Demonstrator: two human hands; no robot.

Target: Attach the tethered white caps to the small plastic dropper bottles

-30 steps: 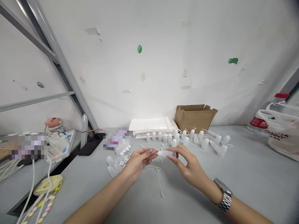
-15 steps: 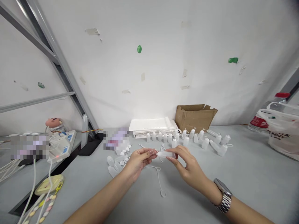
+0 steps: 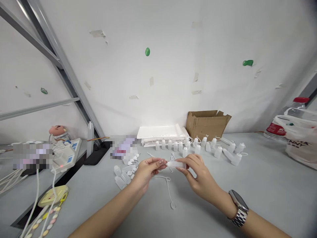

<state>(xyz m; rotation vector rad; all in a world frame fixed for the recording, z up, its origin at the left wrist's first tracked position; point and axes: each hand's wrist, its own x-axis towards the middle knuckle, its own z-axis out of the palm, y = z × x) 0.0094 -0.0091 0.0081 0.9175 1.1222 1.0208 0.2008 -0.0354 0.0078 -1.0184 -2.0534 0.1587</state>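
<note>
Both my hands hold one small translucent white bottle (image 3: 175,164) above the grey table (image 3: 260,191). My left hand (image 3: 148,170) pinches its left end with thumb and fingertips. My right hand (image 3: 198,175), with a metal watch on the wrist, grips the bottle's body from the right. A thin white cord with loops (image 3: 168,188) lies on the table just below the hands. A row of standing white bottles (image 3: 195,147) is behind them, and a small heap of bottles and caps (image 3: 125,170) lies to the left of my left hand.
A brown cardboard box (image 3: 206,123) and a stack of white sheets (image 3: 160,134) stand against the wall. A plastic bag and a red-capped bottle (image 3: 297,132) are at far right. Power strips, cables and a small figure (image 3: 58,152) crowd the left side.
The hands and the bottle have stayed almost in place; the fingers have only shifted slightly on it. The view has drifted a little.
</note>
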